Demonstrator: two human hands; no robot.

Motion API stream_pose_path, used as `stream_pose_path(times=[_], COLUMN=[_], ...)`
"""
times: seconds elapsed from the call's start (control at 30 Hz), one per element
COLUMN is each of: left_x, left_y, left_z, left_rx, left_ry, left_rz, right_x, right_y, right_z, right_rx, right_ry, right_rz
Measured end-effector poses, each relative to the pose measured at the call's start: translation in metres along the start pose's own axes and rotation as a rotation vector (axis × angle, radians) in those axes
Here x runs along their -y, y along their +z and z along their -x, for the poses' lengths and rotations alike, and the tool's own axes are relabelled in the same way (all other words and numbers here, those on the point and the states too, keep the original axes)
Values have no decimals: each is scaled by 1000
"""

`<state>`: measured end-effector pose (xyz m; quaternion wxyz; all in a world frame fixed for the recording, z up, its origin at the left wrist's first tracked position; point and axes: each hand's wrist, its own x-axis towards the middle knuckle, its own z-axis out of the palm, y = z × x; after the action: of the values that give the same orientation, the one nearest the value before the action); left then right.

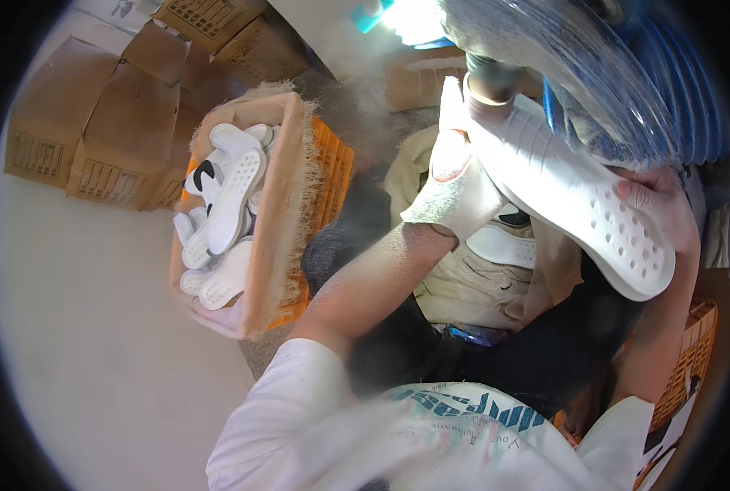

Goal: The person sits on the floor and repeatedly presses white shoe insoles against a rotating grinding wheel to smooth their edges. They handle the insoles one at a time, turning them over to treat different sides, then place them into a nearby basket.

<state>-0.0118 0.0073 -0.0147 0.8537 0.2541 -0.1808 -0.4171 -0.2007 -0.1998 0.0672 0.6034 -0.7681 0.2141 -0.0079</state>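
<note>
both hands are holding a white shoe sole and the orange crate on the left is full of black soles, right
Not quite. In the head view the orange crate holds white soles, not black ones; only one small black mark shows among them. The rest stands: the left hand and the right hand both hold the white perforated shoe sole.

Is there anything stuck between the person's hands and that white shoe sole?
Nothing visible. The right hand grips the perforated end of the white sole directly. The left hand, wearing a grey cloth glove, touches its other end; only that glove lies between skin and sole.
</note>
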Motion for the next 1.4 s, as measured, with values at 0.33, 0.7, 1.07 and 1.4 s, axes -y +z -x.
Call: stream_pose_path(times=[0.33,0.7,1.07,1.4], left_x=[-3,4,-5,-12], left_y=[-4,-10,-8,-11], left_z=[3,-2,9,-7], left_rx=[-60,-181,-214,-217], left_ry=[54,205,268,471], left_rz=[-194,-609,-854,-1316], right_x=[-6,-32,-39,-44], right_y=[50,85,126,132], right_z=[11,-38,-114,-134], right_rx=[-204,-311,-303,-574], right_ry=[-42,-194,-240,-285], right_rz=[-182,-411,-795,-726])
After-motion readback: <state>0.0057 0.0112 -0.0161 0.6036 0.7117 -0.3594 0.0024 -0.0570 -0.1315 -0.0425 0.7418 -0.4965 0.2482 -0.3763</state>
